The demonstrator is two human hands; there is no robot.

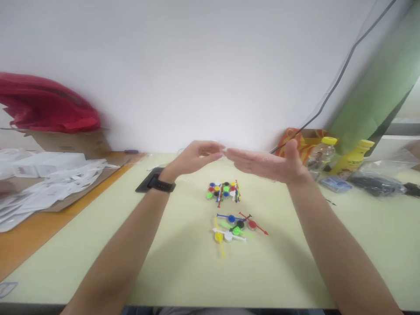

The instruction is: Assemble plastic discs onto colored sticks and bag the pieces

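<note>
Both hands are raised over the far part of the table. My left hand [200,156], with a black watch on its wrist, has its thumb and fingers drawn together at the tips. A small pale glint shows there, too faint to name. My right hand [265,162] is held flat, fingers stretched towards the left fingertips and thumb up. Below them lie paired coloured discs and arrow-shaped spinners [229,191] in a tight group. Nearer me, a loose cluster holds a blue spinner [231,218], a red spinner [252,225], a white spinner [228,236], and black, green and yellow ones.
A dark flat object [146,183] lies by my left wrist. White flat pieces [65,183] and a cardboard box [70,142] with a red bag [49,105] stand left. At right are a clear bottle [321,153], a yellow bottle [352,157] and a plastic bag [377,175].
</note>
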